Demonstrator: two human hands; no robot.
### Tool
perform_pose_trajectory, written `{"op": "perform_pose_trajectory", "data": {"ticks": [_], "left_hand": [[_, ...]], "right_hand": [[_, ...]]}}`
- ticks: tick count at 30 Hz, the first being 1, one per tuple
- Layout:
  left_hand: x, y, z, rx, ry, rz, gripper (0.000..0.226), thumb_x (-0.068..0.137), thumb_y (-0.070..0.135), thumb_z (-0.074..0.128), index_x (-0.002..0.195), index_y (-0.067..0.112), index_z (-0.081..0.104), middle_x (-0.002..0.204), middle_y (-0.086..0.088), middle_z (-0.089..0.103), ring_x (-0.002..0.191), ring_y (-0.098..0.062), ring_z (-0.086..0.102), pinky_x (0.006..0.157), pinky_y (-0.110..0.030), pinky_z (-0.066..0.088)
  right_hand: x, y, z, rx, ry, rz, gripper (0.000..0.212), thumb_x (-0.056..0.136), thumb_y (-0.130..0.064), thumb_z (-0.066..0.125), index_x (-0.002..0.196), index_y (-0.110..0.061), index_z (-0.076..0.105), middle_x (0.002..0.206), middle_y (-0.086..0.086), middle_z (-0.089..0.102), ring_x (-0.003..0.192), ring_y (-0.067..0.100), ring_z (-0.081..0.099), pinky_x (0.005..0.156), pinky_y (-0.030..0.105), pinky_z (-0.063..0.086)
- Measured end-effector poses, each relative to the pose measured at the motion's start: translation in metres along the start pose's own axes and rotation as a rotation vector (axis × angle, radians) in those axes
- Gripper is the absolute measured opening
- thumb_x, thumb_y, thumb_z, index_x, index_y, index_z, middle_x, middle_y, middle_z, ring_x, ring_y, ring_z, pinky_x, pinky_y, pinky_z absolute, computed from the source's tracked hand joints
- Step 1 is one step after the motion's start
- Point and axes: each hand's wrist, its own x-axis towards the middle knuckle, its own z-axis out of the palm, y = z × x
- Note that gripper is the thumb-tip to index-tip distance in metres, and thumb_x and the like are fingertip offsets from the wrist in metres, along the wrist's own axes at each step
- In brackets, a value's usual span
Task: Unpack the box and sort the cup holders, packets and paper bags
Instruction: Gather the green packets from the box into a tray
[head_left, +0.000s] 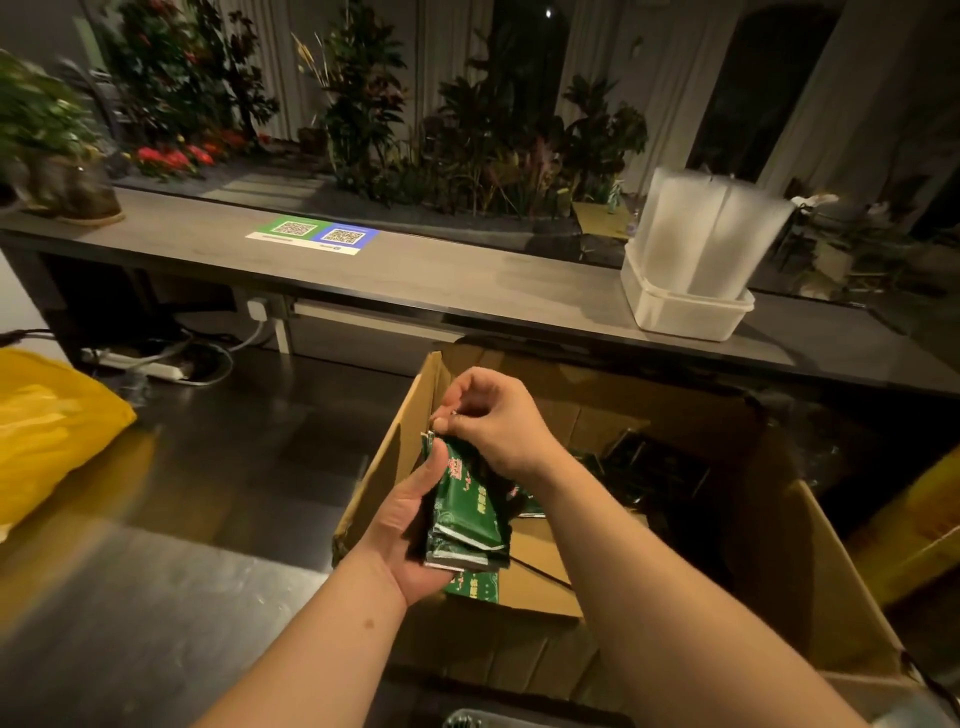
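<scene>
Holding green packets (466, 512) above the box (774, 561), left grip (410, 538) clamped below, right grip (496, 415) pinching top

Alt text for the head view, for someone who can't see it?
A person's left hand holds a stack of green packets above an open cardboard box while the right hand pinches the stack's top edge. Inside the box lie loose packets; a yellow bag sits at left and a white tub on the ledge behind.
</scene>
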Motion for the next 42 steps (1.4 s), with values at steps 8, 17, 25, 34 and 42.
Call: {"op": "perform_pose_trajectory", "data": {"ticks": [8, 17, 25, 34, 42], "left_hand": [[0.005, 0.014, 0.0, -0.06, 0.183, 0.142, 0.052, 0.082, 0.026, 0.069, 0.128, 0.001, 0.065, 0.119, -0.026, 0.07, 0.103, -0.04, 0.068, 0.099, -0.059, 0.048], [0.005, 0.034, -0.011, -0.089, 0.323, 0.243, 0.052, 0.079, 0.022, 0.068, 0.128, 0.005, 0.066, 0.114, -0.021, 0.072, 0.101, -0.035, 0.07, 0.093, -0.053, 0.051], [0.0, 0.035, -0.013, -0.073, 0.317, 0.244, 0.047, 0.082, 0.025, 0.067, 0.125, 0.005, 0.068, 0.116, -0.022, 0.072, 0.103, -0.035, 0.07, 0.09, -0.054, 0.052], [0.0, 0.032, -0.009, 0.002, 0.336, 0.241, 0.051, 0.079, 0.023, 0.068, 0.126, 0.005, 0.066, 0.119, -0.023, 0.073, 0.107, -0.037, 0.07, 0.091, -0.056, 0.052], [-0.003, 0.026, 0.0, 0.059, 0.313, 0.203, 0.046, 0.083, 0.028, 0.066, 0.122, 0.004, 0.069, 0.114, -0.024, 0.074, 0.092, -0.04, 0.076, 0.085, -0.053, 0.052]], "right_hand": [[0.0, 0.035, -0.009, -0.056, 0.503, 0.208, 0.011, 0.097, -0.026, 0.066, 0.099, -0.016, 0.068, 0.091, -0.001, 0.068, 0.086, 0.014, 0.064, 0.074, 0.029, 0.053], [-0.024, 0.109, 0.008, -0.477, -0.403, 1.124, 0.053, 0.099, -0.042, 0.065, 0.134, -0.005, 0.052, 0.123, 0.013, 0.062, 0.105, 0.022, 0.063, 0.092, 0.033, 0.051], [-0.024, 0.103, 0.001, -0.144, -0.208, 1.208, 0.016, 0.106, -0.019, 0.051, 0.103, -0.004, 0.056, 0.097, 0.009, 0.063, 0.078, 0.018, 0.063, 0.066, 0.022, 0.059], [-0.032, 0.084, -0.055, 0.012, 0.487, 0.905, 0.008, 0.098, -0.002, 0.06, 0.105, -0.002, 0.061, 0.091, 0.018, 0.067, 0.082, 0.032, 0.07, 0.074, 0.045, 0.062], [-0.018, 0.006, 0.01, 0.557, 0.143, 0.74, 0.024, 0.101, -0.018, 0.061, 0.12, -0.005, 0.066, 0.108, 0.014, 0.07, 0.096, 0.028, 0.068, 0.078, 0.042, 0.059]]}}
